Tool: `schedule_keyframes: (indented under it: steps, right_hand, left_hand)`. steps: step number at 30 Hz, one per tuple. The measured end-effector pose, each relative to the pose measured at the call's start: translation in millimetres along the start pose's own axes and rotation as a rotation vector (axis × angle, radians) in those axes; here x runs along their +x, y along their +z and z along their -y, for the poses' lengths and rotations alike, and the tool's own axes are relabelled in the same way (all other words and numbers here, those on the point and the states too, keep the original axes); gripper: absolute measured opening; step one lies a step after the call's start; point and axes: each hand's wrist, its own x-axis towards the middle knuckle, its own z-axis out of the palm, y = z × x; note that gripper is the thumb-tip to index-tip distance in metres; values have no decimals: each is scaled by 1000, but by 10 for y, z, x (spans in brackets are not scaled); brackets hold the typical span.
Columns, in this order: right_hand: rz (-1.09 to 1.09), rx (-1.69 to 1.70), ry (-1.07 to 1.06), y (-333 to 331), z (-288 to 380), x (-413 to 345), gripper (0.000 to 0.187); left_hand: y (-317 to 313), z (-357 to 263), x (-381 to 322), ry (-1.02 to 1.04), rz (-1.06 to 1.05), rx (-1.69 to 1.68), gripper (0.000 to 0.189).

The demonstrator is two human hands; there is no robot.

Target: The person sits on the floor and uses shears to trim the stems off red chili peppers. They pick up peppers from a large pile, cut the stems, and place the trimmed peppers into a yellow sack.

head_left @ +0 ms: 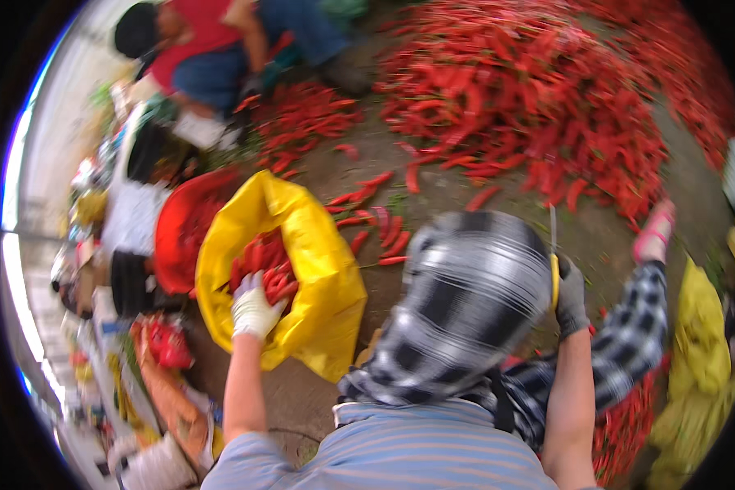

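My left hand (256, 309), in a pale glove, reaches into the mouth of a yellow plastic sack (327, 275). Its fingers rest on red chili peppers (269, 257) inside, thumb apart from the fingers; whether it grips any is hidden. The sack stands with its rim folded outward. On the other side of my checkered knee, my right hand (571, 300), in a grey glove, is closed around a yellow-handled tool (555, 278) with a thin metal blade pointing away from me. Several loose peppers (395, 236) lie on the ground just beyond the sack.
A large heap of red chili peppers (514, 92) covers the ground ahead, with a smaller pile (306, 119) left of it. A red basin (180, 233) touches the sack's left side. Another person (205, 55) sits at the upper left. Yellow sacks (698, 343) lie at right.
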Motion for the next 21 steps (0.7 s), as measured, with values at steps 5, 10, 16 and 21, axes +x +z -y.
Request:
schedule_keyframes:
  steps: [5,10,16,21]
  right_hand:
    - [-58,-622,-423,-738,1379,-205,42]
    - [-118,-1098,-559,-1362,2248,-200,46]
    - [110,-1222,-343,-1491,1530,214,42]
    - [226,-1066,-133,-1240,357,628,52]
  left_hand:
    - [-53,-59,-288,-50,231,21,51]
    - [-71,-47,-229,-32,340,158,39]
    - [-1290,-575,127,230,213,46,35]
    - [-2092,-2205,1117,689,-57,-312,23]
